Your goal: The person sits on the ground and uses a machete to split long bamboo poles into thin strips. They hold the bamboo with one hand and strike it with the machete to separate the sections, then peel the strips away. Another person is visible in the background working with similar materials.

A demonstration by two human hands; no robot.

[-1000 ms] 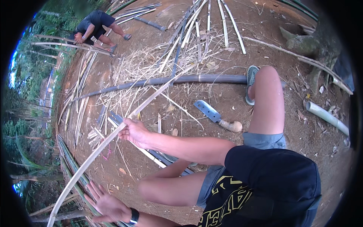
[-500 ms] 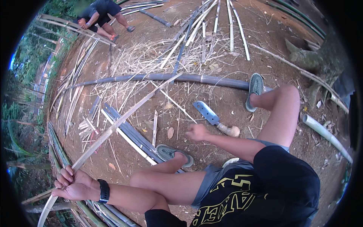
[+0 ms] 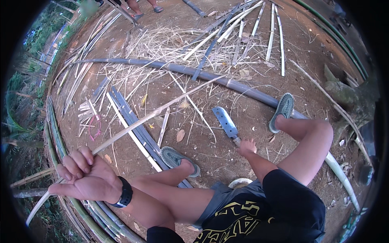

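A long, pale bamboo strip (image 3: 154, 114) slants from the lower left across the ground to a dark bamboo pole. My left hand (image 3: 90, 174), with a black watch at the wrist, curls its fingers around this strip near its lower end. On the dirt between my feet lies a cleaver (image 3: 225, 122), its broad metal blade dotted with holes. My right hand (image 3: 246, 147) is closed over the cleaver's handle, most of which it hides. Left of the blade, a thin bamboo sliver (image 3: 197, 109) rests on the ground.
A long dark bamboo pole (image 3: 182, 69) crosses beyond my feet. Behind it spread tangled bamboo shavings (image 3: 162, 42). Dark split strips (image 3: 133, 121) lie beside my left shoe (image 3: 178, 158). A tree trunk (image 3: 348, 97) stands at right. Another person's legs (image 3: 144, 6) show at the top.
My right hand has left the thin sliver, which now lies on the ground, and has moved right onto the cleaver's handle. My left hand still holds the long strip. The view has shifted.
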